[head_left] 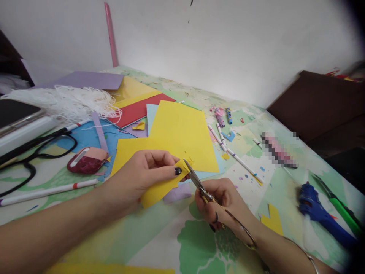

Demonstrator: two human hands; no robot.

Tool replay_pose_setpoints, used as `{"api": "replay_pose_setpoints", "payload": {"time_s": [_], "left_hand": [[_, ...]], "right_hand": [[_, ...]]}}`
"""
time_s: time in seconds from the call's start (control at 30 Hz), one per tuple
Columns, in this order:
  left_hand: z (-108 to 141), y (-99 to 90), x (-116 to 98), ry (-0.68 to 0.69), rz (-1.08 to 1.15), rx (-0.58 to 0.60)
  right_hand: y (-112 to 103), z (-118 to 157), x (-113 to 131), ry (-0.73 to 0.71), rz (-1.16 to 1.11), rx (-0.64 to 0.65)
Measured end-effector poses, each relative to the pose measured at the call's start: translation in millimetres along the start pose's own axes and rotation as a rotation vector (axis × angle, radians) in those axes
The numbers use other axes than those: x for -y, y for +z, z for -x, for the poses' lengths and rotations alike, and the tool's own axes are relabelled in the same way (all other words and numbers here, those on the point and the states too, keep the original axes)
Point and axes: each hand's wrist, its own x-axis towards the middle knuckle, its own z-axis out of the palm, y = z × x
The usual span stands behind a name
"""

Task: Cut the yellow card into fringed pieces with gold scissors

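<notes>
My left hand [155, 169] pinches a small piece of yellow paper [154, 195] between thumb and fingers, above the table. In my right hand [221, 199] is a pair of scissors [196, 180] with metal blades and gold-coloured handles. The blade tips touch or nearly touch the upper right corner of the paper piece; whether they are cutting into it I cannot tell. Behind both hands lie larger yellow sheets [182, 125], partly over a light blue one. A scrap of lilac paper [178, 193] rests below the held piece.
Left: black glasses [54, 146], a maroon case [87, 160], a white marker [51, 192], and white string [62, 102]. Right: a blue glue gun [322, 215], a green-handled cutting tool [342, 209], rolled paper sticks [243, 165], and a yellow scrap [272, 220]. A white wall [213, 42] stands behind.
</notes>
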Motion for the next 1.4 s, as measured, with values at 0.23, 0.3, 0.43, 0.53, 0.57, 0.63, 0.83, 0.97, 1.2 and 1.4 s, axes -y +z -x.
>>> {"api": "replay_pose_setpoints", "payload": {"time_s": [0.23, 0.3, 0.43, 0.53, 0.57, 0.63, 0.83, 0.97, 1.2, 1.4], "left_hand": [[-0.2, -0.3, 0.3, -0.01, -0.027, 0.004], [0.3, 0.4, -1.6, -0.011, -0.029, 0.0], [1.2, 0.8, -3.2, 0.005, -0.054, -0.016], [1.1, -0.2, -1.2, 0.007, -0.064, -0.02], [0.9, -0.6, -0.4, 0.004, -0.063, -0.019], [0.6, -1.1, 0.9, -0.002, -0.059, -0.021], [1.2, -0.1, -0.8, -0.008, -0.06, -0.019], [1.1, 1.0, -2.9, -0.006, -0.085, -0.03], [0.2, 0.3, -1.3, -0.001, -0.07, -0.021], [-1.2, -1.7, 2.6, -0.009, -0.062, -0.012]], "right_hand": [[1.9, 1.5, 2.5, -0.007, 0.034, -0.019], [1.8, 2.0, 2.2, -0.017, 0.054, -0.022], [1.4, 1.9, 1.7, 0.004, 0.063, -0.04], [1.0, 1.6, 1.5, -0.009, 0.055, -0.033], [0.9, 1.5, 1.5, -0.015, 0.055, -0.031], [0.9, 1.5, 1.6, -0.02, 0.062, -0.033], [1.9, 0.9, 1.7, -0.002, 0.052, -0.033], [2.3, 0.1, 2.6, 0.008, 0.039, -0.039], [2.0, 1.1, 1.3, 0.029, 0.027, -0.053], [2.3, 0.5, 1.4, 0.028, 0.002, -0.056]]}}
